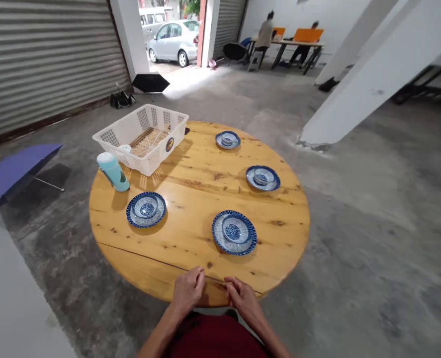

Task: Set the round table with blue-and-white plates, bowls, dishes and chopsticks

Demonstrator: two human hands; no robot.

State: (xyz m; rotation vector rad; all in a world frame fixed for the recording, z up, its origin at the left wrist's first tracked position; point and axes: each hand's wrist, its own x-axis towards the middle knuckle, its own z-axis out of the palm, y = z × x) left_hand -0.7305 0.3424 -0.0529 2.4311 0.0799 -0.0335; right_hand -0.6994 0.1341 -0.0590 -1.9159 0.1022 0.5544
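My left hand (pixel 189 288) rests near the front edge of the round wooden table (pixel 205 189), its fingers curled into a loose fist with nothing seen in it. Beside it, my right hand (pixel 241 298) is also curled closed, apart from the left, and no object shows in it. Nearest to both hands is a blue-and-white plate (pixel 219 243) with a small patterned bowl (pixel 233 231) on it. To the left sits another plate (pixel 132 219) with a bowl (pixel 146 206). Two more plates with bowls stand farther back, a nearer one (pixel 274 185) and a far one (pixel 236 142).
A white plastic basket (pixel 153 161) at the table's back left holds long thin sticks (pixel 151 141) and a white item. By it stands a light-blue bottle (pixel 114 171). Open umbrellas (pixel 22 166) lie on the floor. A slanting white pillar (pixel 350 74) rises right; people sit or stand behind.
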